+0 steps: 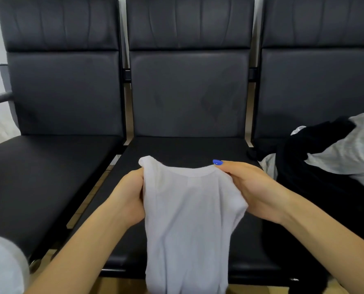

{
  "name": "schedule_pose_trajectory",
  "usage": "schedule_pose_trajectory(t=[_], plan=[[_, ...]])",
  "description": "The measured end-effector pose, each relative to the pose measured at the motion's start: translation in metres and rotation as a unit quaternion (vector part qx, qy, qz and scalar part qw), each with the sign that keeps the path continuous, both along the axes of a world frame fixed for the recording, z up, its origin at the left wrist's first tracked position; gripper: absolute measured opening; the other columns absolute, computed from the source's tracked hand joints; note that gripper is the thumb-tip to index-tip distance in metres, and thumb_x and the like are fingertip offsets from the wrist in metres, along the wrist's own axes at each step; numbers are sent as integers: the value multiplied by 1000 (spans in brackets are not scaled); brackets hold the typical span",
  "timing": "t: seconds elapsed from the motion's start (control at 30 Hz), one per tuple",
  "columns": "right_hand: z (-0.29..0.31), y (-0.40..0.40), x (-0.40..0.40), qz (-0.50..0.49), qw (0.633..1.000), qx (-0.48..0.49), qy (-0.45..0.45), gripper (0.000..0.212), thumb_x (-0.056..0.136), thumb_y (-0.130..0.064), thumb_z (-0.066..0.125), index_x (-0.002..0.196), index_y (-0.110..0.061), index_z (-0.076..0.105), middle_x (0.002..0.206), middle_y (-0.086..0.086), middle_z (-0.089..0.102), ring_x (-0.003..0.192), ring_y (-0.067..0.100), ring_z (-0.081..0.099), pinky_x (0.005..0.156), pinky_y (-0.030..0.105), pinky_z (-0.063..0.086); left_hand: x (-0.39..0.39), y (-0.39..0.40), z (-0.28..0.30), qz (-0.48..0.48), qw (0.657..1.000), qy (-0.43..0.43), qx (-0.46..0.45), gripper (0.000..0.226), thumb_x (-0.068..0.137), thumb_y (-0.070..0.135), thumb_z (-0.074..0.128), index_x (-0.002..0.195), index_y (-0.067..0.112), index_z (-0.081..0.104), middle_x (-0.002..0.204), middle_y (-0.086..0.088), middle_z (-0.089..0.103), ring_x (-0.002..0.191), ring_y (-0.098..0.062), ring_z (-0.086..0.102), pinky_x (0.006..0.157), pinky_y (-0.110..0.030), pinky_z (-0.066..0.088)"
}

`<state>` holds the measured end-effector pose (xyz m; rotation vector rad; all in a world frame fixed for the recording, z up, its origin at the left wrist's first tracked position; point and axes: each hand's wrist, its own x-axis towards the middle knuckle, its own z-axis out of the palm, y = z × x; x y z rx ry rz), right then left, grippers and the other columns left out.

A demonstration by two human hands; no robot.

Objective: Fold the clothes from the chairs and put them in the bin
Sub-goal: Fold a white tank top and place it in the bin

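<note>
While both hands held it up at the shoulders, the white top [189,217] hung at lower centre of the frame, its neckline stretched between them and its body trailing down past the bottom edge. The left hand [128,198] had its grip closed on the top's left shoulder, fingers tucked behind the cloth with a small peak of fabric standing above them. The right hand [246,187] pinched the other shoulder, its blue-nailed thumb lying along the collar.

By my reading, the step in hand was the start of a fold: the garment was lifted and squared but not yet laid down or doubled over. The next move likely called for lowering it flat onto the middle chair seat [189,149] just behind it, or bringing the two shoulders together in the air.

That seat showed bare black surface between the hands and the backrest, with its front edge below the wrists. At right of the frame a heap of black and grey clothes [329,158] lay on the neighbouring chair, reaching toward the gap between seats, so a wide sweep rightward could snag it. The left chair seat [49,166] offered further flat room. No bin could be made out; a pale blurred object [2,266] sat at lower left.
</note>
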<state>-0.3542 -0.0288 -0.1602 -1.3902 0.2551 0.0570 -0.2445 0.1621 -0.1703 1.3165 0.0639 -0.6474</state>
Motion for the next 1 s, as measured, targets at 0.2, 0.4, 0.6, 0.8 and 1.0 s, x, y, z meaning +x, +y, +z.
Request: schedule_pose_trajectory(t=[0.2,0.4,0.6,0.8,1.0], plan=[[0,4,0,36,996,79,-27,36,83,-33,54,98,-3,69,95,11,70,87,24,64,73,30,51,-2,-8,-7,-45,999,16,6,29,96,14,49,118,-1,60,114,-19,67,107,-30,64,93,-42,51],[-3,5,0,104,982,146,-65,35,87,-27,50,107,-9,73,119,13,68,111,28,63,95,37,51,-22,-20,-9,-85,994,-67,-32,26,96,11,49,120,18,58,106,-13,70,91,-28,70,67,-38,58],[-5,3,4,149,961,207,-111,64,75,-26,71,131,0,55,136,17,55,126,33,53,102,40,46,-30,-25,-2,-51,963,-265,-7,13,96,7,48,91,18,53,95,-5,64,85,-21,66,68,-28,55],[-8,5,7,134,961,215,-115,58,86,-24,51,140,-4,45,141,17,50,132,35,46,110,44,36,-32,-22,-17,11,831,-522,190,25,79,31,72,77,28,47,82,9,52,74,-4,54,63,-7,44],[-9,3,8,133,951,245,-132,61,86,-25,49,144,-6,39,146,14,46,135,30,43,112,42,33,-45,-23,-23,-116,852,-441,257,20,82,44,65,86,28,54,80,12,61,66,0,59,55,-8,45]])
